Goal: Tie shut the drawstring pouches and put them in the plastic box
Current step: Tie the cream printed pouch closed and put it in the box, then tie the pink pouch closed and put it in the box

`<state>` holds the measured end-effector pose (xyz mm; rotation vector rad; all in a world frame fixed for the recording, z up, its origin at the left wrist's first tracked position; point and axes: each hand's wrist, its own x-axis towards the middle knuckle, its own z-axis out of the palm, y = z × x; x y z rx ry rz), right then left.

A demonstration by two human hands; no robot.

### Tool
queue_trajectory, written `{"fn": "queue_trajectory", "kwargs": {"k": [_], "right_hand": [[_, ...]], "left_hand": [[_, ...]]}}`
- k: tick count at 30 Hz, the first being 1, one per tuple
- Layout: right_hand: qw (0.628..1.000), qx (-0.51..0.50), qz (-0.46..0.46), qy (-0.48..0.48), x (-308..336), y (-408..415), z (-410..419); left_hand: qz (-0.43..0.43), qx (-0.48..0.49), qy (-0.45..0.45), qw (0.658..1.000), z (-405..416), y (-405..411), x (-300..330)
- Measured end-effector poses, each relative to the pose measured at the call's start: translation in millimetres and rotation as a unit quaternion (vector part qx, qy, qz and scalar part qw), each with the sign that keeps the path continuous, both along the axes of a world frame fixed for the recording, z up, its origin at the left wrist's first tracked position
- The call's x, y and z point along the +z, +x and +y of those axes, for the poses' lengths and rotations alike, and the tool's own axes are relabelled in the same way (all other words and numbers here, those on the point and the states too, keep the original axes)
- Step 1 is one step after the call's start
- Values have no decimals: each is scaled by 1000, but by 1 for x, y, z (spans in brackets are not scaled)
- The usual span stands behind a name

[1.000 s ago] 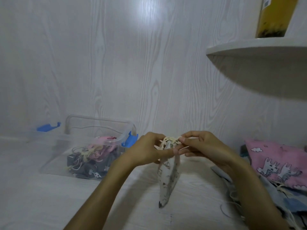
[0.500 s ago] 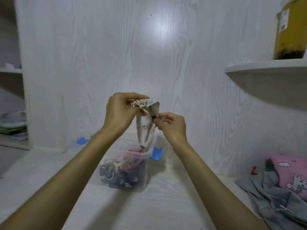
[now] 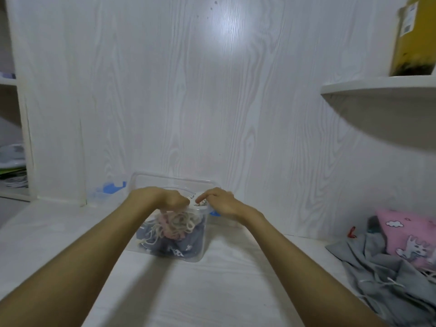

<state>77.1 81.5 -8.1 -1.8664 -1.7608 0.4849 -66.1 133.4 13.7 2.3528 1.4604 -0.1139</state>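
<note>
Hands are pressing a soft, light pouch (image 3: 197,202) into the box (image 3: 203,232): left hand (image 3: 162,197) curled gripping it, right hand (image 3: 218,199) pinching its cinched neck, the best hold.

Both bare forearms reach forward and converge toward the middle. The left hand (image 3: 162,198) is bent down at the wrist, its fingers curled under and out of sight. The right hand (image 3: 218,200) lies knuckles up, index finger pointing toward the left hand, the other fingers curled. The hands are close together, not touching.
</note>
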Motion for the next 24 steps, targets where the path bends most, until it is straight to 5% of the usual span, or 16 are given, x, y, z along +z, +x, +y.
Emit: {"fn": "queue_trajectory", "kwargs": {"k": [2,5,8,15,20,24], "right_hand": [[999,21,50,-5,3,3,-9],[997,2,60,45,5,19,-38],[991,-43,80,99,-3,54,-82],[955,-238,23,177,-39,172,-211],[864,-412,-93,275,-30,223,-264],[827,-494,-146,223,-20,256,-282]], "left_hand": [[-2,7,24,1000,4,2,0],[-34,9,219,975,-13,8,4],[-180,-6,312,933,-56,19,7],[-295,-181,79,935,-126,100,-1],[-386,-225,-135,884,-173,203,-22],[-459,-173,-226,842,-206,283,-31]]}}
